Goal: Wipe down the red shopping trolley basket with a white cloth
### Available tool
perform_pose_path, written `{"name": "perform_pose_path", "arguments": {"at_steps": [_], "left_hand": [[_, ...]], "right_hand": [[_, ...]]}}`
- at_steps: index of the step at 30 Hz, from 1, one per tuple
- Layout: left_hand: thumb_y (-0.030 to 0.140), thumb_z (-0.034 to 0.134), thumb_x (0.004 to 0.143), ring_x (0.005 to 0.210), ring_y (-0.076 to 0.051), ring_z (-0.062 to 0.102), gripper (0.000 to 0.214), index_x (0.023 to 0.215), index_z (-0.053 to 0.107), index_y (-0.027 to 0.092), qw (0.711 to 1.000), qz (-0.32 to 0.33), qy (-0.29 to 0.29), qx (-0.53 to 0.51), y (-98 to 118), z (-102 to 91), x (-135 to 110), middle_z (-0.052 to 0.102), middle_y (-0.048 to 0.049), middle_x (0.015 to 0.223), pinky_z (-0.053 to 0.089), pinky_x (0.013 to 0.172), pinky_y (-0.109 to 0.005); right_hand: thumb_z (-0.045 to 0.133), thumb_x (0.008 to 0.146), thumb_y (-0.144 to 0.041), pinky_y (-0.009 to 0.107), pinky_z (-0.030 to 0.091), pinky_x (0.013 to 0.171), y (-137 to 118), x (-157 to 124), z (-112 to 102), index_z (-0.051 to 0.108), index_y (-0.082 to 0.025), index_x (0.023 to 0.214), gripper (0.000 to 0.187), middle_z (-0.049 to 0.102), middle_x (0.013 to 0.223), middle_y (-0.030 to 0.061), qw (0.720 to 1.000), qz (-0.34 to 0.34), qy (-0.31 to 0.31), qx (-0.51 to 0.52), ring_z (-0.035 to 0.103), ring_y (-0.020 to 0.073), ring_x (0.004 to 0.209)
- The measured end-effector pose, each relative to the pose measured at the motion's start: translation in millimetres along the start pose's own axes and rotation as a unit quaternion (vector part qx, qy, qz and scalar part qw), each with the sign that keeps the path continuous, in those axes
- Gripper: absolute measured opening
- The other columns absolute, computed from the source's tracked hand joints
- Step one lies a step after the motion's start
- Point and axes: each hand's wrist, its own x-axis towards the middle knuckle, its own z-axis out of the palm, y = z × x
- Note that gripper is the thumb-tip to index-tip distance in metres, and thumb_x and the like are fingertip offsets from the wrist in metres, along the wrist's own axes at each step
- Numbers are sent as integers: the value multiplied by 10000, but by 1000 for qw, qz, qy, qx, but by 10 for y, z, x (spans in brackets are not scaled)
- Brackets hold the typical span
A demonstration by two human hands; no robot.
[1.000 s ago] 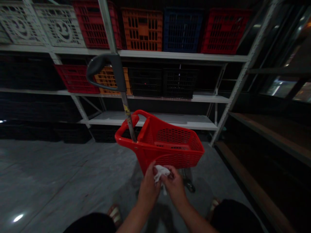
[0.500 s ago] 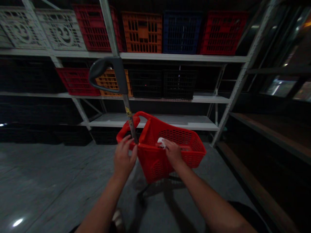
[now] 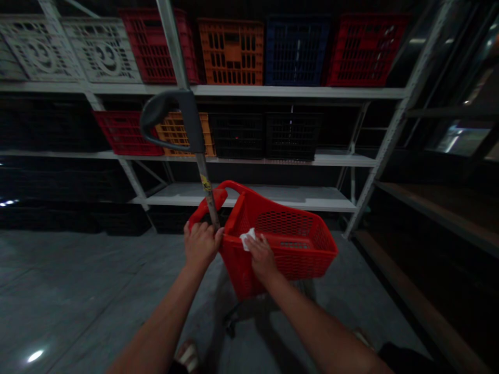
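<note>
A red plastic shopping cart stands on the floor in front of me. My left hand is closed over its near side by the handle end, at the foot of a metal pole. That pole rises upright and carries a dark grey loop grip. My right hand holds a crumpled white tissue or cloth against the cart's near rim. The cart's basket shows no goods inside. My right fingertips are partly hidden by the cloth and the dim light.
Behind the cart runs a white metal rack. It bears an orange crate, a blue crate, red crates, white crates with smiling faces, and black crates. Dark shelving lines the right side. The floor is grey.
My left hand has come down onto the cart's edge and closed on it. My right hand has moved left along the near rim with the white cloth. The cart appears slightly shifted.
</note>
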Motion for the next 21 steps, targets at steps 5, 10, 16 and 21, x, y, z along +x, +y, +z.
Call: {"name": "perform_pose_path", "arguments": {"at_steps": [5,10,16,21], "left_hand": [[443,325,829,851,-232,464,427,771,647,169,1000,-5,9,1,2,51,10,580,-76,765,180,975,-467],[447,335,818,839,-238,463,436,711,648,163,1000,-20,19,-6,20,82,27,583,-81,743,203,957,-469],[440,339,816,837,-238,477,428,720,650,163,999,-16,28,5,18,94,52,593,-82,741,215,949,-453],[450,337,818,830,-242,479,450,726,653,143,1000,-19,16,18,24,126,72,596,-89,745,205,954,-455]], "right_hand": [[311,758,-1,460,225,1024,439,-462,-206,513,-158,1187,500,558,1187,102,998,29,22,-48,455,162,1161],[319,789,-35,414,256,1025,-21,-4,107,516,-134,1182,450,577,1165,87,999,30,40,-21,460,156,1154],[318,819,-76,381,259,1032,-170,183,195,492,-140,1207,430,529,1226,78,999,3,31,-8,441,141,1172],[295,781,-22,408,260,1027,487,-508,-250,481,-135,1217,487,528,1223,100,997,12,33,-70,429,141,1183]]}}
